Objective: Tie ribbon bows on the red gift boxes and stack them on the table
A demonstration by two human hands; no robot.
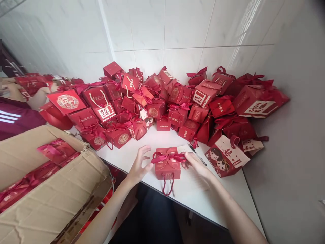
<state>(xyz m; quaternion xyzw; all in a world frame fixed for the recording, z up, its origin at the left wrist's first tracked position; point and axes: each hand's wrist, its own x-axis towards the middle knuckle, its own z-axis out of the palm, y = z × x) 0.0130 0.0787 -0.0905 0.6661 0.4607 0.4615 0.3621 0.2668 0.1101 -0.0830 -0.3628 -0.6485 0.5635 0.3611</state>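
Observation:
A small red gift box (167, 171) with gold print sits on the white table, its dark red cord handle (168, 189) hanging toward the front edge. Across its top lies a crimson ribbon (162, 158), tied at the middle. On the box's left side, my left hand (139, 164) is open with fingers apart, the thumb close to the ribbon's left end; whether it touches cannot be told. My right hand (196, 165) has its fingers closed at the ribbon's right end, thumb and forefinger pinching there.
Several red gift boxes (180, 95) are heaped along the tiled wall. A pen (197, 154) lies beside the paper (196, 181). At the right stands a box with a cartoon couple (227, 156). Left is a cardboard carton (99, 166) holding red boxes; beyond it, another person's sleeve (20, 118).

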